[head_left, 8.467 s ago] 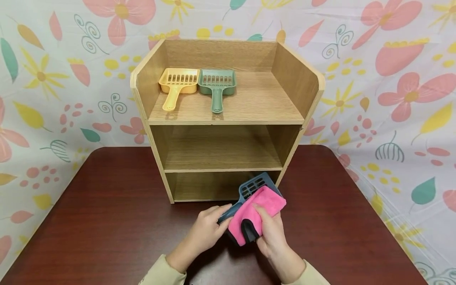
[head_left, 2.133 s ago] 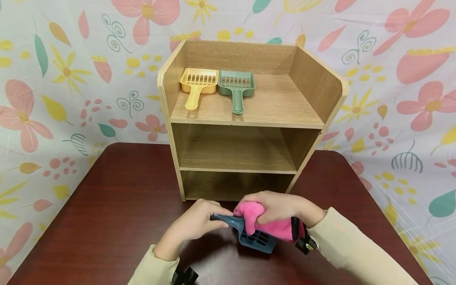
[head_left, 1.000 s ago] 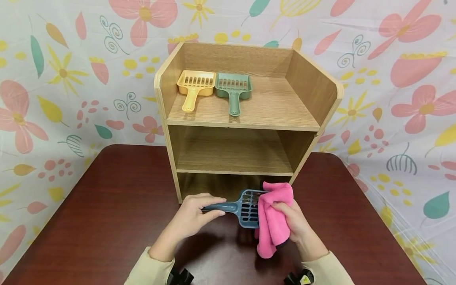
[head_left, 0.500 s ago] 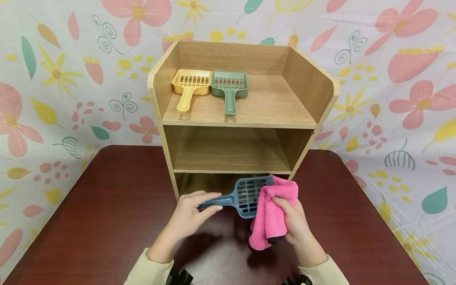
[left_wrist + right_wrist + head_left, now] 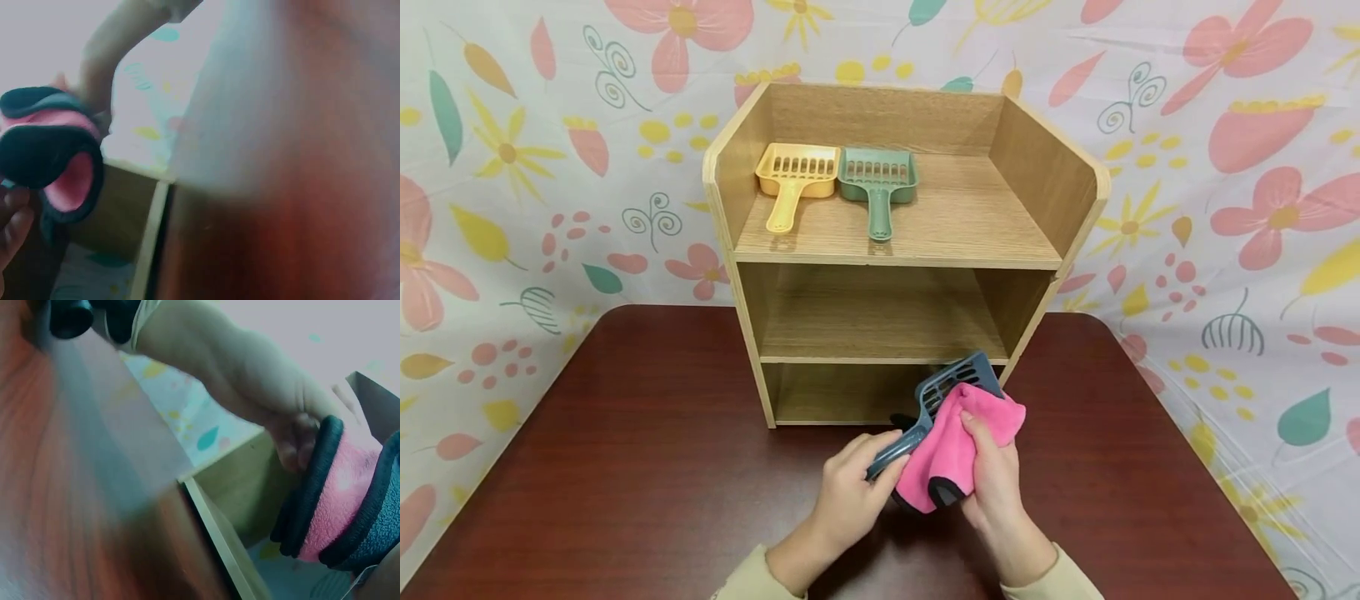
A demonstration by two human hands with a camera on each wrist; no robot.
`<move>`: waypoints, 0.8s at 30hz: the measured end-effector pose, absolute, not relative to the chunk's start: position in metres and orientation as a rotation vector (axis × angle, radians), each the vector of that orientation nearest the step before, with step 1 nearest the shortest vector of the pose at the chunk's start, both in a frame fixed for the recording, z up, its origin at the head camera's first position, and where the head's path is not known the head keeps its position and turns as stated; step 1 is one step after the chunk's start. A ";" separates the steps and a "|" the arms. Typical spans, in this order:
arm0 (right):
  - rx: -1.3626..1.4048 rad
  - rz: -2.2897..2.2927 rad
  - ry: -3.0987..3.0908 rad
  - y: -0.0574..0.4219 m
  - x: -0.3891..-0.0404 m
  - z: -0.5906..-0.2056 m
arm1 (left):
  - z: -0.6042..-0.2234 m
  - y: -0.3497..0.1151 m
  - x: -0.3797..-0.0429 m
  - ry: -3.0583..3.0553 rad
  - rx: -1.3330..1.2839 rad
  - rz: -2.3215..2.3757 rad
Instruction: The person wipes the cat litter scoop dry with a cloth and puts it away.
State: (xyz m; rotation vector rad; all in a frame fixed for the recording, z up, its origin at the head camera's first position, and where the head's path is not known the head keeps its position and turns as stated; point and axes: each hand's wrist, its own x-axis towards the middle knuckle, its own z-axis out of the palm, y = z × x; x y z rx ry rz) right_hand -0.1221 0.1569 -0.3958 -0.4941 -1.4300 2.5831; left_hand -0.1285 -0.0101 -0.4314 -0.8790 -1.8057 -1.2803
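Observation:
My left hand (image 5: 855, 492) grips the handle of a blue slotted litter scoop (image 5: 937, 388), tilted with its head up to the right before the shelf's lowest opening. In my right hand (image 5: 996, 487) is a bunched pink cloth (image 5: 943, 454) with black edging, thumb on top, laid over part of the scoop's head. The right wrist view shows the cloth (image 5: 344, 494) with dark trim and a dark grey-blue side, beside the curled fingers. In the left wrist view, folds of the cloth (image 5: 72, 181) hang near the left fingertips, and the scoop is mostly hidden.
A wooden shelf unit (image 5: 880, 260) stands on the dark red-brown table (image 5: 625, 467). On its top board lie a yellow litter scoop (image 5: 797, 179) and a green litter scoop (image 5: 878, 183), side by side at the left, handles forward. A flower-patterned backdrop (image 5: 1150, 167) hangs behind.
The blue scoop has turned from head-down, through nearly level, to head up and right. The right hand with the cloth has moved from the near side round to the scoop's head; both grips remain.

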 end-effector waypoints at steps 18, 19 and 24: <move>-0.504 2.285 -1.401 0.173 -0.132 -0.394 | -0.430 -0.013 -0.132 -1.753 -0.955 -1.219; -0.508 2.269 -1.396 0.175 -0.132 -0.394 | -0.430 -0.014 -0.132 -1.761 -0.948 -1.229; -0.506 2.281 -1.405 0.169 -0.127 -0.391 | -0.430 -0.013 -0.130 -1.769 -0.925 -1.256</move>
